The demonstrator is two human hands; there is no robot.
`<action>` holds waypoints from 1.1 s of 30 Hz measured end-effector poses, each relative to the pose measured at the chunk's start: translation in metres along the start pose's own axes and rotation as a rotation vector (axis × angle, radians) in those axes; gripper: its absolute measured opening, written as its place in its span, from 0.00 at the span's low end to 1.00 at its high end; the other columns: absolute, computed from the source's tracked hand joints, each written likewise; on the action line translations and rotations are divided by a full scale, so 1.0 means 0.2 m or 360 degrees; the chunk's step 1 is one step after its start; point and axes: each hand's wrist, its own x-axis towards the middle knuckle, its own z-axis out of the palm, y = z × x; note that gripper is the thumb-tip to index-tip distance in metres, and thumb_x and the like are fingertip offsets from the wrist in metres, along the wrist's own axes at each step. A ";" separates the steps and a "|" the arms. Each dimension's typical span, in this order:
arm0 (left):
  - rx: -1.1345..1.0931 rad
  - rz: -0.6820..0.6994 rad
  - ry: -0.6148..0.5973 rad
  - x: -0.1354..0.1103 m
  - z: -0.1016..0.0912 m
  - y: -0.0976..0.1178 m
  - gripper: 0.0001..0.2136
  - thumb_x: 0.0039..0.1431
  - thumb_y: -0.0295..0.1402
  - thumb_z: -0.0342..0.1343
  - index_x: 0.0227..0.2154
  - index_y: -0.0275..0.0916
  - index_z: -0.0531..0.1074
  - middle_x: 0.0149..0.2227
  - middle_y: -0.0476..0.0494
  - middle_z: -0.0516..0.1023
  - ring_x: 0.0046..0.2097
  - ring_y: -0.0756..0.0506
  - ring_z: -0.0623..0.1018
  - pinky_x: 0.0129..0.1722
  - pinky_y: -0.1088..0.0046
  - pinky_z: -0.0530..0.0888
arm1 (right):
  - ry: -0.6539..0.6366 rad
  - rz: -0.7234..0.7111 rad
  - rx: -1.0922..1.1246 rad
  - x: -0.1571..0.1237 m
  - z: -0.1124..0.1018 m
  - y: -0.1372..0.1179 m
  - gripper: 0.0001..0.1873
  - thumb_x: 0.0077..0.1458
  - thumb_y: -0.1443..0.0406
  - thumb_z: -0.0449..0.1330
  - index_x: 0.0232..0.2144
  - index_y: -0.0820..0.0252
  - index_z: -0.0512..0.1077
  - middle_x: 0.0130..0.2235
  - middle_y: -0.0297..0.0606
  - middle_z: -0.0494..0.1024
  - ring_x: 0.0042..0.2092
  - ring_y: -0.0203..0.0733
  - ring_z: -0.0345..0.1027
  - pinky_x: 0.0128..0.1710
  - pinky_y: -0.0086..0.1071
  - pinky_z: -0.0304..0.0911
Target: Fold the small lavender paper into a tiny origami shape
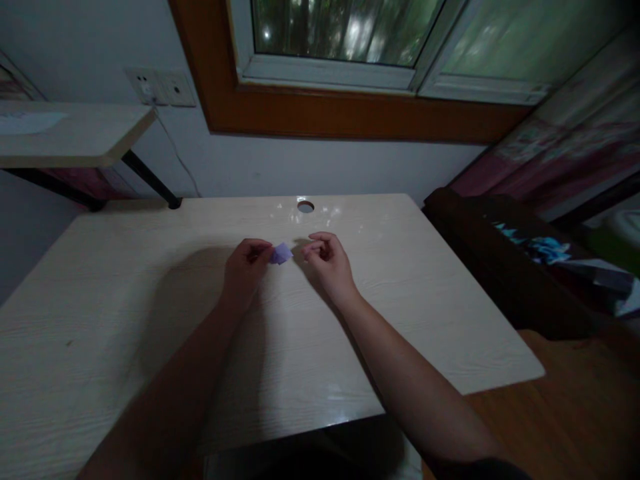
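A small piece of folded purple paper (283, 253) is pinched between the thumb and fingers of my left hand (246, 267), above the middle of the pale desk (320, 360). Its free end points toward my right hand (330, 263), which is a short gap away to the right. The fingers of my right hand are curled and slightly apart, with nothing visible between them. Both forearms reach in from the near edge of the desk.
A round cable hole (305, 207) is near the desk's back edge. At the left, a raised shelf (100, 143) stands on black legs. A wall socket (161, 88) has a white cord hanging from it. Dark furniture holding blue items (543, 248) stands at the right.
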 end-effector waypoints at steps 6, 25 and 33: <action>0.0149 0.0089 -0.0155 -0.02 0.01 0.01 0.09 0.55 0.39 0.62 0.34 0.39 0.75 0.33 0.47 0.80 0.35 0.48 0.79 0.37 0.72 0.76 | -0.0174 0.0030 -0.0233 -0.02 0.01 0.01 0.11 0.54 0.57 0.63 0.35 0.58 0.75 0.34 0.37 0.78 0.35 0.39 0.69 0.38 0.33 0.65; -0.0179 -0.0010 -0.0213 -0.02 0.02 -0.01 0.11 0.57 0.38 0.60 0.40 0.39 0.72 0.32 0.48 0.81 0.34 0.48 0.81 0.37 0.72 0.77 | -0.0328 -0.0109 -0.0466 -0.03 -0.01 0.04 0.11 0.57 0.56 0.62 0.33 0.57 0.77 0.31 0.36 0.74 0.33 0.39 0.66 0.34 0.31 0.61; -0.0321 -0.0005 -0.0231 -0.04 0.02 0.02 0.12 0.63 0.41 0.54 0.44 0.39 0.70 0.35 0.43 0.83 0.35 0.47 0.82 0.40 0.67 0.79 | -0.0293 -0.0043 -0.0435 -0.03 -0.01 0.04 0.12 0.55 0.55 0.62 0.32 0.58 0.77 0.30 0.34 0.73 0.32 0.38 0.65 0.33 0.30 0.60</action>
